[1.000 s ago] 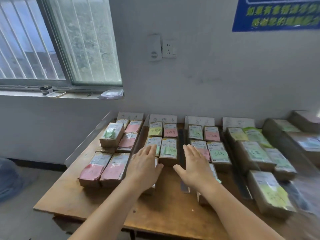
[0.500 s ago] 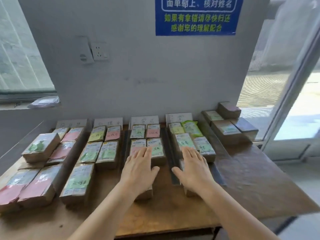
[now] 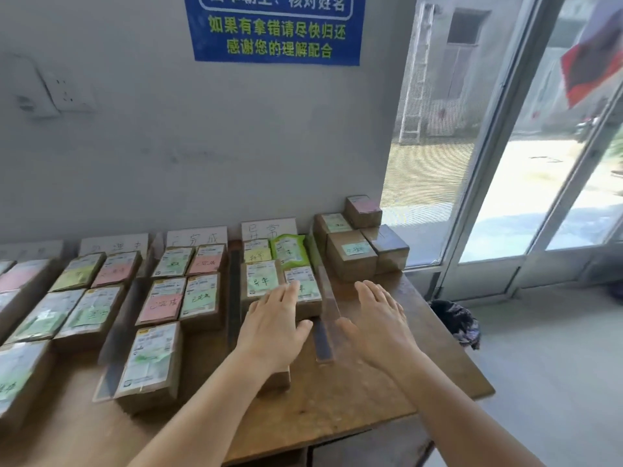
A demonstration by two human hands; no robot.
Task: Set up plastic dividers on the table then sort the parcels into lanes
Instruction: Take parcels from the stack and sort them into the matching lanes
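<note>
Brown parcels with green and pink labels lie in lanes on the wooden table (image 3: 354,399), split by clear plastic dividers (image 3: 325,318). Handwritten lane cards (image 3: 268,228) lean against the wall. My left hand (image 3: 274,326) lies flat, fingers straight, over the near parcels of the rightmost lane, one parcel (image 3: 278,379) partly hidden beneath it. My right hand (image 3: 379,323) hovers open, palm down, over bare table just right of the last divider. A stack of unsorted parcels (image 3: 350,252) sits at the table's far right corner.
A grey wall with a blue notice (image 3: 274,28) and a socket (image 3: 69,94) backs the table. A glass door (image 3: 539,146) stands to the right. A dark bag (image 3: 455,321) lies on the floor by the table's right edge.
My view has swung rightward from the window side to the door side. Both hands, flat and side by side, have moved along the lanes to the rightmost one.
</note>
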